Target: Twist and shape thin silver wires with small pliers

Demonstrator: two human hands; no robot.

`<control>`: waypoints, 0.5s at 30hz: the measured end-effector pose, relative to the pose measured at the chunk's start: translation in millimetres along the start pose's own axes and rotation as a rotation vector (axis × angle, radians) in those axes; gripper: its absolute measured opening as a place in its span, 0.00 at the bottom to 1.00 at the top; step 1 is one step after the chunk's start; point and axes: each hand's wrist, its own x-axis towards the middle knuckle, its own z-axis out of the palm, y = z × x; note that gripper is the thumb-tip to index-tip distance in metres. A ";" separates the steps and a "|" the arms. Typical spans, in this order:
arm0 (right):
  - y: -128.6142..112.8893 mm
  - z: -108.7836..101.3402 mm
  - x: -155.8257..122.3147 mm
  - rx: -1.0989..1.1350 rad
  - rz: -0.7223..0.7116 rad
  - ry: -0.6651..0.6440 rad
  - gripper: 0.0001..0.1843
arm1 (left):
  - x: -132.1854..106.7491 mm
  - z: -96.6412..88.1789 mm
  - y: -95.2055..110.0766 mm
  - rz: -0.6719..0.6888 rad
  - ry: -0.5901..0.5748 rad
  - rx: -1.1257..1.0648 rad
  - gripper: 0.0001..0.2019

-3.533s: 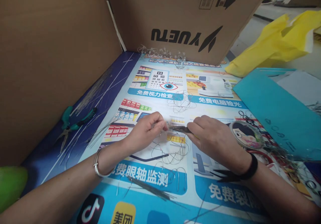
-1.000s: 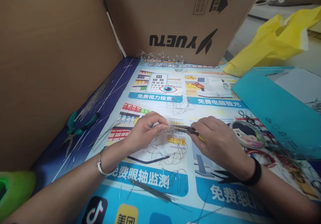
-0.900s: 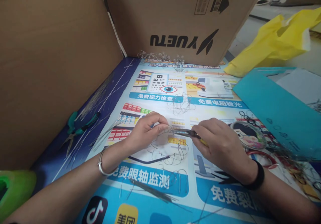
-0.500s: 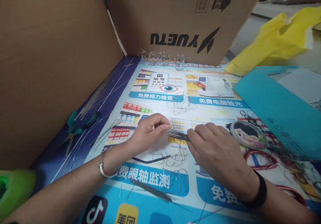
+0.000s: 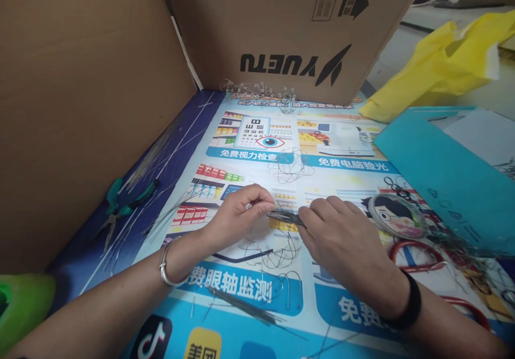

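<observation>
Dark slim metal pliers (image 5: 286, 217) are lying crosswise at desk (image 5: 241, 152) centre, R hand (image 5: 341, 241) gripping them, tip meeting thin grey wire piece (image 5: 281, 249) L hand (image 5: 237, 217) is pinching.

Dark pliers (image 5: 286, 217) level, nose gripping thin wire (image 5: 277, 243).

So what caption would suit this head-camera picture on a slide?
Left hand pinches looped wire while right hand holds small pliers at it, over a printed poster.
</observation>
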 end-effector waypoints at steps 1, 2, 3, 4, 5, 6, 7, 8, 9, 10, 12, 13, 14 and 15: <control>0.6 0.3 0.0 0.003 -0.001 0.003 0.06 | -0.1 -0.1 0.0 -0.001 -0.002 -0.007 0.05; 1.0 0.5 0.0 0.005 -0.004 0.005 0.06 | -0.2 -0.1 -0.1 -0.001 -0.003 -0.013 0.05; 1.4 0.7 -0.1 0.008 -0.008 0.007 0.06 | -0.2 -0.1 -0.1 -0.002 -0.005 -0.019 0.05; 1.6 1.0 -0.2 0.009 -0.013 0.011 0.06 | -0.1 -0.1 -0.1 -0.002 -0.007 -0.024 0.05; 1.6 1.4 -0.2 0.011 -0.020 0.016 0.06 | -0.1 0.0 0.0 -0.003 -0.009 -0.027 0.06; 1.6 2.0 -0.2 0.014 -0.025 0.021 0.06 | 0.0 0.1 0.1 -0.005 -0.011 -0.029 0.06; 1.5 2.7 -0.1 0.019 -0.030 0.025 0.06 | -0.1 0.2 0.3 -0.006 -0.012 -0.030 0.06; 1.6 3.4 0.0 0.029 -0.034 0.028 0.06 | -0.1 0.3 0.5 -0.007 -0.014 -0.030 0.06; 1.9 4.0 0.3 0.043 -0.036 0.031 0.06 | -0.3 0.4 0.6 -0.008 -0.017 -0.030 0.06; 2.6 4.4 0.5 0.059 -0.039 0.033 0.06 | -0.5 0.3 0.6 -0.006 -0.022 -0.029 0.06; 6.2 3.9 0.9 0.093 -0.054 0.029 0.05 | -0.9 -0.4 0.5 0.002 -0.030 -0.022 0.06; 9.2 3.0 0.9 0.111 -0.070 0.023 0.05 | -1.1 -1.0 0.4 0.008 -0.030 -0.017 0.06; 12.9 1.6 0.8 0.132 -0.091 0.009 0.05 | -1.1 -1.9 0.4 0.012 -0.028 -0.012 0.06; 17.2 0.0 0.6 0.159 -0.115 -0.006 0.05 | -1.0 -2.9 0.4 0.014 -0.024 -0.010 0.06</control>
